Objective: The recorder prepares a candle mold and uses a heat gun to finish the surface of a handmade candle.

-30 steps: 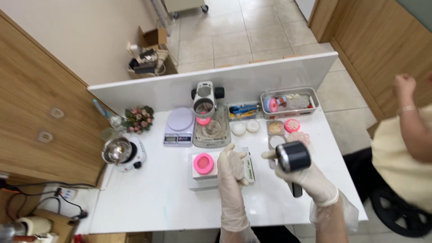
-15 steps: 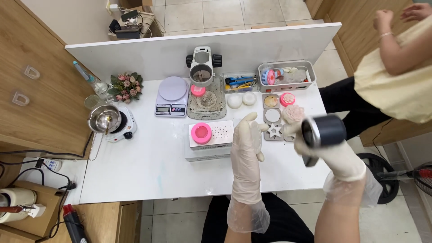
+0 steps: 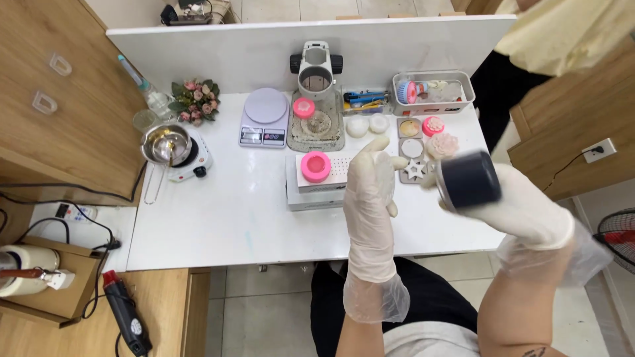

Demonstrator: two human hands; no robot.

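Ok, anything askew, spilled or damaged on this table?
Nothing stands out. The scale, small pot on its burner and pink mould sit upright on the white table, no spills visible. The right hand holds a dark cylinder.

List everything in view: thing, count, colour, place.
table: 1, white, centre
scale: 1, white, back of table
pot: 1, steel, on small hot plate, table's left
flowers: 1 bunch, pink, back left
press: 1, white, back centre
pink mould: 1, on white box, centre
star piece: 1, white, on grey tray
basket: 1, white, back right
heat gun: 1, black and red, floor left
left hand: gloved, empty, above table
right hand: gloved, holding dark cylinder
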